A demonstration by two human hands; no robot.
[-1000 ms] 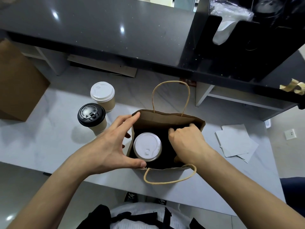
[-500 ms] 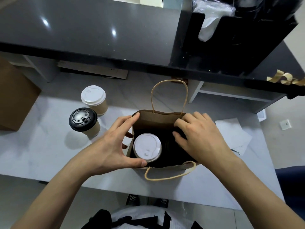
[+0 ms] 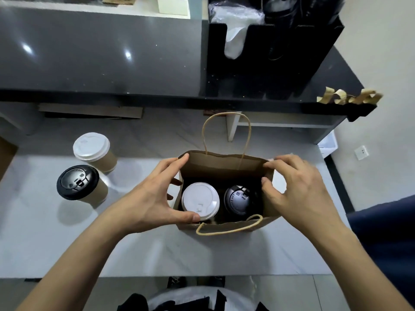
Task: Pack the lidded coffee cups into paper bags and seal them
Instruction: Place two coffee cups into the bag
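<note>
Two cups sit in the bag, and we hold its mouth wide.

Our left hand (image 3: 148, 198) grips the left edge of the paper bag (image 3: 226, 167), thumb at the near rim; our right hand (image 3: 298, 194) pinches the right edge. Inside stand a white-lidded cup (image 3: 200, 204) and a black-lidded cup (image 3: 239, 202), side by side. Packing looks done here, so next we would bring the two rims together and fold them shut. Two more cups (image 3: 89, 171) wait on the surface (image 3: 45, 243) to the left.
</note>
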